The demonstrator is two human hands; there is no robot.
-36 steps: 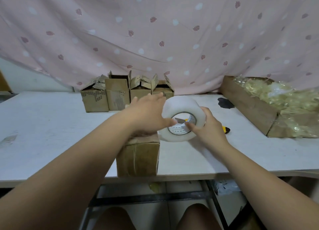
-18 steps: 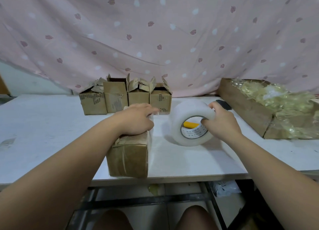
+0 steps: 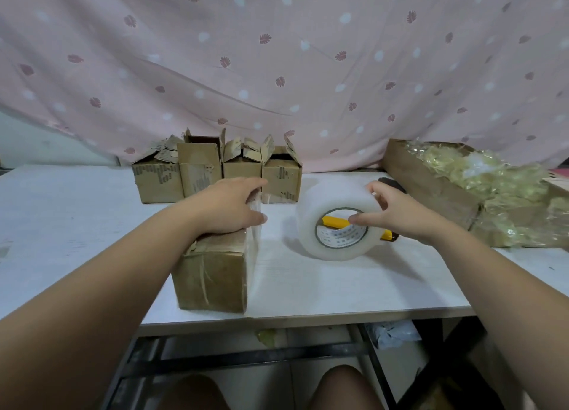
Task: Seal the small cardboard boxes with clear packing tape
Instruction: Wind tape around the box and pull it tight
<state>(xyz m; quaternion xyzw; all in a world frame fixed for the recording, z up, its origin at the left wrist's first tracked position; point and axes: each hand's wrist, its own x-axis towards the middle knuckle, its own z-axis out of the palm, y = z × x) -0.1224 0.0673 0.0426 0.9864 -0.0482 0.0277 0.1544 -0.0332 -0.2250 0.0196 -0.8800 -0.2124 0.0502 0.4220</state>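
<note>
A small cardboard box (image 3: 212,274) stands at the table's front edge. My left hand (image 3: 229,204) lies flat on its top and presses clear tape (image 3: 255,224) there; the tape hangs down the box's right side. A big roll of clear packing tape (image 3: 331,221) stands on the table to the right. My right hand (image 3: 394,212) grips the roll, fingers over its top and thumb at the core. Several small boxes with open flaps (image 3: 215,171) stand in a row at the back.
A yellow cutter (image 3: 334,221) lies behind the roll, seen through its core. A long cardboard tray (image 3: 431,184) of crumpled clear wrap sits at the right. A pink curtain hangs behind the white table (image 3: 61,224). My knees show below the table edge.
My right hand has carried the roll to the right, away from the box, and set it on the table. My left hand has stayed pressed on the box top.
</note>
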